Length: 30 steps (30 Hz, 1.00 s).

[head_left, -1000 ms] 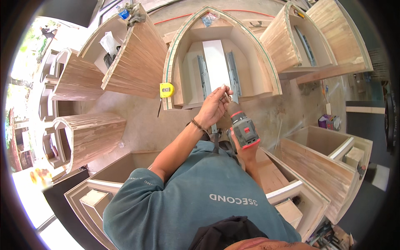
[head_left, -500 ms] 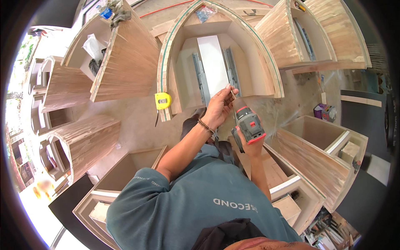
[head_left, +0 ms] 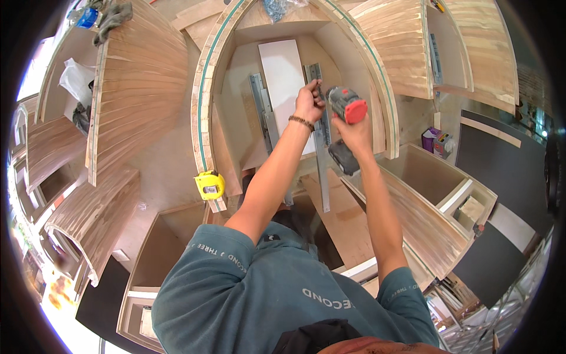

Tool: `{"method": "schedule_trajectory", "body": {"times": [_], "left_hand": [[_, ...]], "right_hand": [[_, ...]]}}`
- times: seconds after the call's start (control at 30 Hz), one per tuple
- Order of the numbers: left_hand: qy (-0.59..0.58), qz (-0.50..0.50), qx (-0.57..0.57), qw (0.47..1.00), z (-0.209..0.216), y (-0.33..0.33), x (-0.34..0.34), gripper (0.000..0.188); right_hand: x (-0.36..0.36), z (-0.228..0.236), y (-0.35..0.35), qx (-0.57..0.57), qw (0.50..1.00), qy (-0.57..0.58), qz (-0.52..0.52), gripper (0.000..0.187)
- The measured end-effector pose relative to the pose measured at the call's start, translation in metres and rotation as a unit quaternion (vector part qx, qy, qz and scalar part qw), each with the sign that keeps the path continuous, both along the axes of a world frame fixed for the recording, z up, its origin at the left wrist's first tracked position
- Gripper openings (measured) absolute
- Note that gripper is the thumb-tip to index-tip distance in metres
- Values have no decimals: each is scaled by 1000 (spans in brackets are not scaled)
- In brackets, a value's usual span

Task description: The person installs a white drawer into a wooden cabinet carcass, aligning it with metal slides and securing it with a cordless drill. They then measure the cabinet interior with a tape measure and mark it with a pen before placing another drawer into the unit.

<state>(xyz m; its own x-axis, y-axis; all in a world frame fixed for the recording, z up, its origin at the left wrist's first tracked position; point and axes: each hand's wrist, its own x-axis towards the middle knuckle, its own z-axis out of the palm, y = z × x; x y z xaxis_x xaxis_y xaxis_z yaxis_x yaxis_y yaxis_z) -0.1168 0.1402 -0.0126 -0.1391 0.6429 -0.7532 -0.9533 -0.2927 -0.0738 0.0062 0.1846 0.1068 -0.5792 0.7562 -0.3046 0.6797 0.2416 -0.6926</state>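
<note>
My right hand (head_left: 355, 134) grips a grey and red cordless drill (head_left: 348, 105), its front pointing left and its battery hanging below. Close to the front of the drill, my left hand (head_left: 309, 103) has its fingers pinched together over the right-hand metal drawer slide (head_left: 321, 177); whatever they hold is too small to make out. That slide lies extended toward me inside an arched wooden cabinet (head_left: 236, 44). A second drawer slide (head_left: 259, 103) lies to the left, and between the two is a white board (head_left: 279, 65).
A yellow tape measure (head_left: 210, 184) sits on the cabinet's left front edge. Curved wooden cabinets stand on both sides, one at left (head_left: 138, 82) with a glove (head_left: 112, 22) on top. A plastic bag (head_left: 282, 8) lies at the far end. Black panels (head_left: 492, 165) are at right.
Both hands have moved forward into the cabinet, with the drill now turned leftward beside the right slide. That slide now reaches farther toward me. The view has shifted.
</note>
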Motion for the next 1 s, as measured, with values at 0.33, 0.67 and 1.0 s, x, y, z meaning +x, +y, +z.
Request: {"method": "schedule_trajectory", "body": {"times": [0.33, 0.67, 1.0], "left_hand": [[-114, 91, 46, 988, -75, 53, -9, 20], [-138, 110, 37, 984, -80, 57, -11, 17], [-116, 112, 41, 986, -79, 58, -15, 25]], "right_hand": [[-62, -39, 51, -24, 997, -68, -3, 36], [-72, -52, 65, -18, 995, -95, 10, 41], [-89, -40, 73, -50, 988, -143, 29, 38]]}}
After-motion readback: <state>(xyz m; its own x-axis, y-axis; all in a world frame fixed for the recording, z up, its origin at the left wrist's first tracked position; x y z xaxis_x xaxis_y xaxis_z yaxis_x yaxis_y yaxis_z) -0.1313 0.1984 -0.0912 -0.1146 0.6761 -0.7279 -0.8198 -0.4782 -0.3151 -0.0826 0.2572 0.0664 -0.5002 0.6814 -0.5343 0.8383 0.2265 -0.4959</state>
